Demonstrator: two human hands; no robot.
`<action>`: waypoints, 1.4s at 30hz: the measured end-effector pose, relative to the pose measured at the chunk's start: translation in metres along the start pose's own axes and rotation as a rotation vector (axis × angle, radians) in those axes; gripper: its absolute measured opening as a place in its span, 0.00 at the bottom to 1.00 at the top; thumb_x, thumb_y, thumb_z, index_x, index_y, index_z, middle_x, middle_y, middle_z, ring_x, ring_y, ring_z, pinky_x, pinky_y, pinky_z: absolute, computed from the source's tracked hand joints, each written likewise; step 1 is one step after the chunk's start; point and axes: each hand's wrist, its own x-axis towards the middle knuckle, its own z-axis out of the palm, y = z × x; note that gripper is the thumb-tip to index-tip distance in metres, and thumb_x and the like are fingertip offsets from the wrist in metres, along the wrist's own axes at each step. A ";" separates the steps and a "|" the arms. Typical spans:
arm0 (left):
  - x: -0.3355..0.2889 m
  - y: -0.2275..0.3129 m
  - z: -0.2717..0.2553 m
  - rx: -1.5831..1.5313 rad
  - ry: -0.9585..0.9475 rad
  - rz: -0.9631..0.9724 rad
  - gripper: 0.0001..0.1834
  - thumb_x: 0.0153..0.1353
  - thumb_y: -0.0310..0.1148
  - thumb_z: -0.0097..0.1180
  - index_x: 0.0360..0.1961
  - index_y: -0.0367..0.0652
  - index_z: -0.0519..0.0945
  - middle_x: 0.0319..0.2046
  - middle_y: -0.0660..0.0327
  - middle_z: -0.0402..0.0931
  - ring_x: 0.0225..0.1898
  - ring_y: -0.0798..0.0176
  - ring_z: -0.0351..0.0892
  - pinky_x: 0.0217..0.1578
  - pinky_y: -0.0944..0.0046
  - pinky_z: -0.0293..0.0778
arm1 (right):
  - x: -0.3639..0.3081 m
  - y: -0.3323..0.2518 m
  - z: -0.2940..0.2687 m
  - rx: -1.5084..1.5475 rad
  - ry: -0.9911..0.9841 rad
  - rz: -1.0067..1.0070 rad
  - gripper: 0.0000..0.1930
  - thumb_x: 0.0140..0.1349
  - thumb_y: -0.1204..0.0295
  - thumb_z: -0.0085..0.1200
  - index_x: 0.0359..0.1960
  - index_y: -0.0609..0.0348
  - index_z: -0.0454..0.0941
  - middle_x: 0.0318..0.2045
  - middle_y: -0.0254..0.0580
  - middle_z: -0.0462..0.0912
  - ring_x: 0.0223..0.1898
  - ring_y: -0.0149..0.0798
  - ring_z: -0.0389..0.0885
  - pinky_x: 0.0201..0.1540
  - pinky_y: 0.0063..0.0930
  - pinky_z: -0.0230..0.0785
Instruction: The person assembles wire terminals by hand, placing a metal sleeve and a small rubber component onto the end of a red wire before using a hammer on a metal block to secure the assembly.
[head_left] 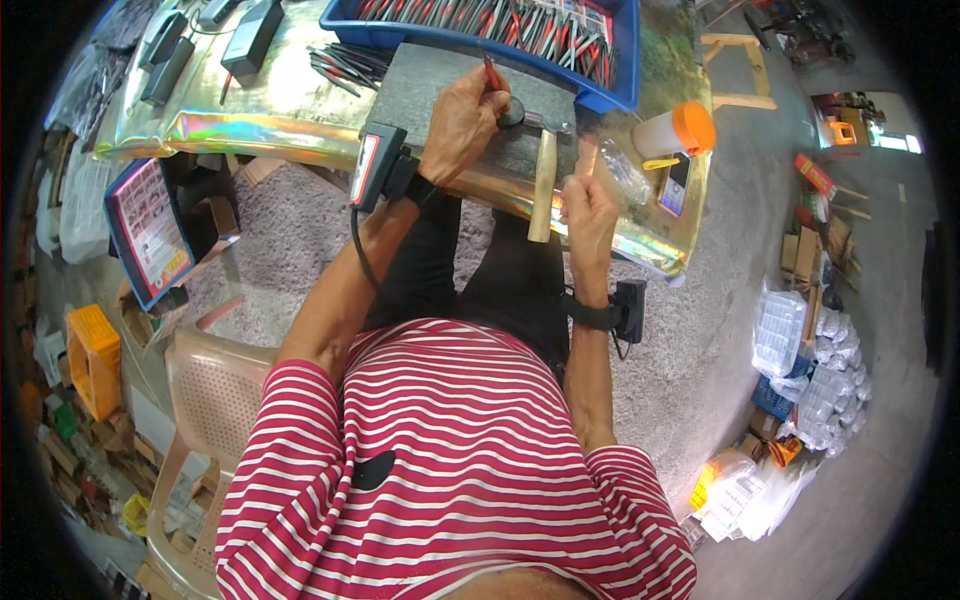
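Note:
My left hand is over a grey block on the table. Its fingers are closed on a slim red and dark stick, whose tip points up. Beside those fingers lies a dark round piece, seemingly of metal. A hammer's pale wooden handle juts over the table's near edge, between my hands. My right hand is closed just right of that handle, apart from it; what its fingers hold, if anything, I cannot make out. Both wrists wear strapped-on black devices.
A blue tray full of slim red and dark sticks stands behind the block, with a loose pile to its left. At right are an orange-lidded jar, clear plastic and a phone. A plastic chair stands at left.

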 end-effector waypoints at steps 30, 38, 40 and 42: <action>0.002 -0.008 -0.001 0.040 0.002 0.065 0.03 0.57 0.29 0.45 0.30 0.42 0.70 0.23 0.66 0.72 0.25 0.75 0.68 0.25 0.75 0.69 | -0.011 -0.014 0.007 0.559 -0.110 0.361 0.12 0.57 0.67 0.47 0.30 0.66 0.70 0.16 0.35 0.69 0.12 0.19 0.60 0.10 0.11 0.51; 0.005 -0.013 -0.001 0.148 0.006 0.120 0.02 0.57 0.27 0.45 0.30 0.42 0.70 0.23 0.66 0.72 0.24 0.75 0.69 0.24 0.74 0.69 | -0.014 -0.036 -0.003 0.444 -0.074 0.275 0.13 0.57 0.65 0.47 0.30 0.66 0.70 0.15 0.33 0.68 0.12 0.19 0.60 0.10 0.10 0.50; 0.005 -0.012 0.000 0.170 0.009 0.155 0.02 0.57 0.27 0.44 0.30 0.41 0.69 0.23 0.66 0.72 0.24 0.75 0.69 0.24 0.74 0.68 | -0.016 -0.043 -0.003 0.427 -0.087 0.261 0.13 0.58 0.65 0.47 0.30 0.66 0.70 0.15 0.33 0.68 0.12 0.19 0.60 0.10 0.10 0.50; 0.004 -0.011 0.002 0.100 0.076 0.185 0.02 0.49 0.25 0.48 0.26 0.39 0.71 0.18 0.55 0.71 0.22 0.56 0.73 0.24 0.63 0.66 | -0.017 -0.049 -0.003 0.410 -0.097 0.248 0.13 0.58 0.65 0.46 0.30 0.66 0.70 0.15 0.33 0.68 0.12 0.19 0.60 0.10 0.10 0.50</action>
